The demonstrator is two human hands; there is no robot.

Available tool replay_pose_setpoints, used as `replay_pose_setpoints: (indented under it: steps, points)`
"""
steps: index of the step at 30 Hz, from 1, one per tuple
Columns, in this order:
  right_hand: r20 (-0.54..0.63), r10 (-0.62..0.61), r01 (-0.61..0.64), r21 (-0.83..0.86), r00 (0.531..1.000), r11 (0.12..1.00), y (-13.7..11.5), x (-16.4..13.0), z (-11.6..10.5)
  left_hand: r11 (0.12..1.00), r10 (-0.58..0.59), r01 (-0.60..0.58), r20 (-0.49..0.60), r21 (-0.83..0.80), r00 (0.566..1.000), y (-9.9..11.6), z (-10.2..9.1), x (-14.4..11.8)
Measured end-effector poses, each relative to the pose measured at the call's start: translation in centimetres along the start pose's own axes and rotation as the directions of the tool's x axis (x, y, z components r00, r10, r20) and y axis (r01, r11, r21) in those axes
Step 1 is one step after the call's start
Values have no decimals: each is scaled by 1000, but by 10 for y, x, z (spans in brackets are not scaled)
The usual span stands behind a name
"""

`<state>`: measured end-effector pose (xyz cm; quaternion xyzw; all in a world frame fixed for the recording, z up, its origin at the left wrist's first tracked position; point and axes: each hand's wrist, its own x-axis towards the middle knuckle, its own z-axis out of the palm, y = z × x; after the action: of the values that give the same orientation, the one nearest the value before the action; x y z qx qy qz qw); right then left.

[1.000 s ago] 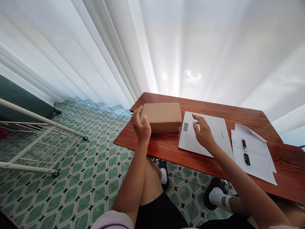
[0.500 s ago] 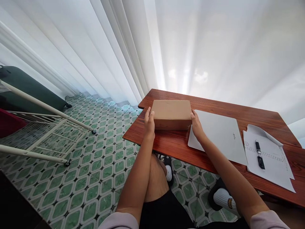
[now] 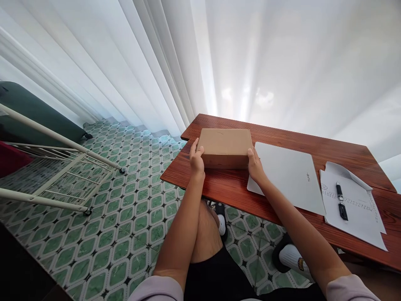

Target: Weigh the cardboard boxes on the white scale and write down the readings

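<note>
A closed brown cardboard box (image 3: 224,142) rests on the left part of the reddish wooden table (image 3: 224,179). My left hand (image 3: 196,158) grips its left end, thumb at the near corner and fingers along the side. At the opposite end my right hand (image 3: 255,167) holds the box, its thumb on the near right corner. The fingertips behind the box's sides are partly hidden. Just right of the box lies a closed silver laptop (image 3: 286,175), partly under my right hand and forearm.
Paper sheets (image 3: 354,217) with handwriting lie at the table's right, a black pen (image 3: 342,201) on top. White curtains (image 3: 282,62) hang behind. A white wheeled metal rack (image 3: 59,171) and a dark green suitcase (image 3: 34,113) stand left on the tiled floor.
My fingers have closed more firmly round the box's ends, the right thumb moving onto the near corner. The box stays nearly in place; the view has shifted slightly.
</note>
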<state>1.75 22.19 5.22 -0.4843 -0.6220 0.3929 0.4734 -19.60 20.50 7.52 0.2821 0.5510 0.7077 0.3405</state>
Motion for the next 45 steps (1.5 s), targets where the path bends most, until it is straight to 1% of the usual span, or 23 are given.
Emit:
replay_pose_setpoints:
  steps: [5, 8, 14, 19, 22, 24, 26, 29, 32, 35, 39, 45]
  points:
    - [27, 16, -16, 0, 999, 1000, -2, 2, -2, 1000, 2, -2, -12, -13, 1000, 2, 2, -2]
    - [40, 26, -26, 1, 999, 1000, -1, 4, -4, 999, 31, -31, -24, 8, 999, 1, 3, -2]
    - [68, 4, -5, 16, 998, 1000, -4, 7, -6, 998, 62, -61, -29, 32, 998, -3, 4, 0]
    - [98, 1, -4, 24, 995, 1000, -8, 5, -7, 997, 74, -73, -25, 38, 997, -2, 2, 1]
    - [95, 6, -9, 31, 995, 999, -11, 3, -8, 997, 75, -75, -24, 20, 997, -4, -1, 2]
    - [91, 2, -5, 36, 996, 999, -14, 2, -9, 997, 82, -82, -5, -3, 997, -5, -2, 2]
    - [91, -9, 5, 39, 996, 999, -18, 1, -12, 995, 102, -101, 8, -11, 995, -6, -3, 1]
    - [85, -26, 22, 43, 996, 999, -25, 0, -18, 989, 151, -151, 0, 1, 989, -2, -1, -7]
    - [69, -58, 55, 42, 996, 998, -32, -1, -27, 979, 206, -205, 1, 17, 979, 7, 5, -18]
    - [58, -88, 86, 33, 994, 996, -38, -3, -40, 968, 248, -249, 20, 33, 969, 17, 15, -29]
    - [38, -97, 97, 12, 995, 995, -46, -7, -61, 967, 250, -252, 66, 25, 966, 28, 33, -39]
    - [-48, -83, 84, 24, 995, 996, -52, -17, -96, 959, 275, -281, 133, 31, 952, 28, 62, -54]
